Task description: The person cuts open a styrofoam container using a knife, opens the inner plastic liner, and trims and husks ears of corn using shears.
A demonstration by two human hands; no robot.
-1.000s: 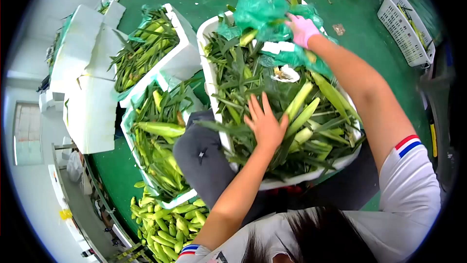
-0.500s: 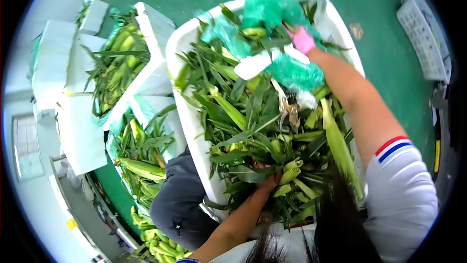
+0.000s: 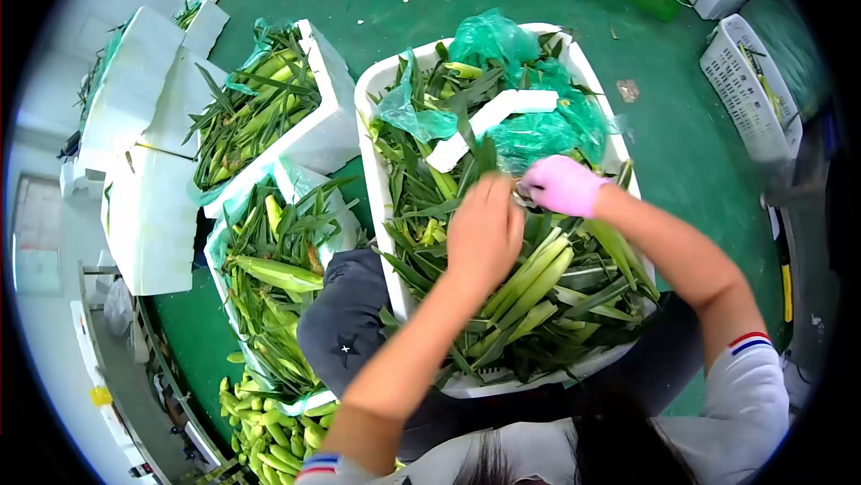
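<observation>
Above the white tub, set between the knees seemingly for easy reach, I see the gloved right hand curled around a metal tool just beside the left hand, whose grip I cannot tell, over corn leaves.

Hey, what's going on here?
Someone's bare left hand and pink-gloved right hand are close together over a white tub of corn leaves. Something metallic shows between them, mostly hidden. Green plastic and a white strip lie in the tub; corn ears are piled at the picture's lower left.
</observation>
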